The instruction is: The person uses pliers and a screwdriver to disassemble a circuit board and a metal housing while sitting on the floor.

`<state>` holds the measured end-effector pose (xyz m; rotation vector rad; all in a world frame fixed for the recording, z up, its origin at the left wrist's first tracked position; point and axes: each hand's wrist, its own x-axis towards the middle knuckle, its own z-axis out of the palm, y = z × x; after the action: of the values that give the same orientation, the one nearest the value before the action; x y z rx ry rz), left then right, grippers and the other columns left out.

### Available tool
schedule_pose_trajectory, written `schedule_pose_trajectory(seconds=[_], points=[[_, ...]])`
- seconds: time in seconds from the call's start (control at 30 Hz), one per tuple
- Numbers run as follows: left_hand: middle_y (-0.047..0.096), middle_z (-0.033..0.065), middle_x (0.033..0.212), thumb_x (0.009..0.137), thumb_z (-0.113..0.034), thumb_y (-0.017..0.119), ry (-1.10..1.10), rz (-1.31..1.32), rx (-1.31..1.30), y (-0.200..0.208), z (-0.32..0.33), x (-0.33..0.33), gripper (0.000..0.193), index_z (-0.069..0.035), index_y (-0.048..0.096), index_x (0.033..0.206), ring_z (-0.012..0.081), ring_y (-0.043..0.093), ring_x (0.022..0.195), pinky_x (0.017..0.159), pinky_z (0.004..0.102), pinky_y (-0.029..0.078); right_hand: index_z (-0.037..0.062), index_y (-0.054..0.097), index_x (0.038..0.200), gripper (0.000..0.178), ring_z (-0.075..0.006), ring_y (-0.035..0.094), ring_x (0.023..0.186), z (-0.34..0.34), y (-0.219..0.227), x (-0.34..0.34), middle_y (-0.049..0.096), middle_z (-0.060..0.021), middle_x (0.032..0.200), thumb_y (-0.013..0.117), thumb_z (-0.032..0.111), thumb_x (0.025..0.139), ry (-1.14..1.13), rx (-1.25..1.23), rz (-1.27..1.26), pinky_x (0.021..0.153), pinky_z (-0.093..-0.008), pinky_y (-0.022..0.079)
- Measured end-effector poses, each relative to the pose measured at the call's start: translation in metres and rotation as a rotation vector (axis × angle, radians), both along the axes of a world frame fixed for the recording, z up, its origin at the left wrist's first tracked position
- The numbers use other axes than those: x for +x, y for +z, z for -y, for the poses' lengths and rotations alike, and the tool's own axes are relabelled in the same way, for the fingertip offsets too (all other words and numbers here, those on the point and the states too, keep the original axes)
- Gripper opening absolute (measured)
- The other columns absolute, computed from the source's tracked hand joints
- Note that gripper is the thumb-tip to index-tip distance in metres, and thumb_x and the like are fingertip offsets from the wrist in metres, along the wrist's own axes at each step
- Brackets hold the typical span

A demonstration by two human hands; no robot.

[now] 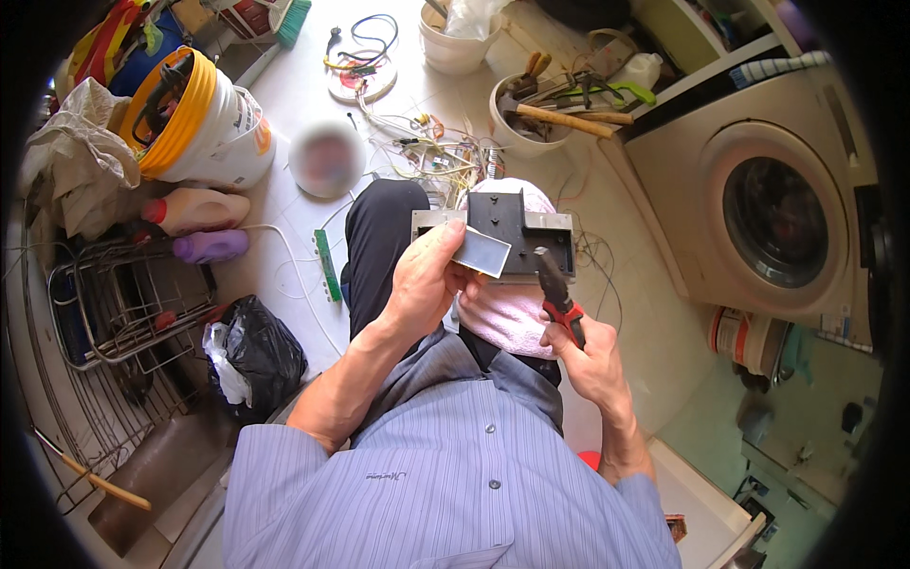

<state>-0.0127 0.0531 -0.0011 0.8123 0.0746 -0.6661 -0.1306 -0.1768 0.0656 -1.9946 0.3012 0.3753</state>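
Note:
My left hand (428,280) is closed, thumb on top, on a small flat rectangular panel (483,254) with a grey, glassy face and a pale edge. Behind it, a black plastic housing (497,211) with an L-shaped outline and small posts rests on a pink towel (507,318) over my lap. Whether my left fingers also touch the housing is hidden. My right hand (590,358) is wrapped round the red-and-black handles of pliers (559,302). Their dark jaws point up and away, close to the housing's right side.
Tangled wires (441,156) lie on the floor ahead, beside a green circuit board (328,266). A bucket of hammers and other tools (517,137) stands far right, near a washing machine (749,190). Leftward are a yellow-rimmed bucket (213,142), bottles (204,209), a wire rack (123,303) and a black bag (256,351).

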Motion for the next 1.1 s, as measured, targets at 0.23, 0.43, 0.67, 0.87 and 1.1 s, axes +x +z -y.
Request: schedule_pose_trajectory(seconds=[0.23,0.43,0.67,0.87,1.1], points=[[0.068,0.0133,0.081,0.108,-0.039,0.044,0.037,-0.046,-0.065,0.004,0.002,0.000,0.044,0.001,0.063,0.108,0.0188,0.060,0.060,0.055,0.0312,0.046,0.0053,0.069,0.116,0.023,-0.0396,0.066,0.075,0.003,-0.001,0.005,0.071,-0.0185,0.087,0.071,0.014,0.094,0.065,-0.215,0.074,0.070,-0.0411,0.053],[0.067,0.0141,0.082,0.108,-0.037,0.044,0.026,0.030,0.041,0.010,0.004,-0.003,0.043,0.002,0.062,0.110,0.0191,0.060,0.063,0.055,0.0316,0.047,0.0059,0.066,0.116,0.025,-0.0388,0.068,0.082,-0.002,0.001,0.008,0.071,-0.0176,0.092,0.071,0.011,0.092,0.074,-0.315,0.207,0.072,-0.0439,0.053],[0.065,0.0129,0.080,0.107,-0.034,0.045,-0.012,0.098,0.157,0.009,0.004,-0.006,0.040,0.002,0.061,0.109,0.0171,0.059,0.061,0.053,0.0287,0.047,0.0073,0.065,0.116,0.029,-0.0361,0.068,0.084,0.002,0.001,0.009,0.070,-0.0150,0.090,0.069,0.006,0.088,0.150,-0.486,0.303,0.075,-0.0465,0.051],[0.065,0.0098,0.078,0.109,-0.034,0.045,-0.043,0.212,0.294,0.015,0.001,-0.003,0.037,-0.001,0.060,0.104,0.0136,0.058,0.060,0.054,0.0269,0.047,0.0079,0.065,0.117,0.030,-0.0348,0.068,0.085,0.002,0.002,0.008,0.070,-0.0130,0.090,0.069,0.006,0.087,0.168,-0.511,0.312,0.076,-0.0455,0.050],[0.065,0.0075,0.078,0.111,-0.036,0.045,-0.105,0.218,0.283,0.011,0.006,-0.005,0.037,-0.004,0.059,0.099,0.0127,0.059,0.060,0.055,0.0261,0.047,0.0058,0.064,0.115,0.027,-0.0361,0.067,0.092,0.003,-0.001,0.009,0.069,-0.0157,0.097,0.070,0.009,0.089,0.215,-0.457,0.247,0.080,-0.0464,0.050]])
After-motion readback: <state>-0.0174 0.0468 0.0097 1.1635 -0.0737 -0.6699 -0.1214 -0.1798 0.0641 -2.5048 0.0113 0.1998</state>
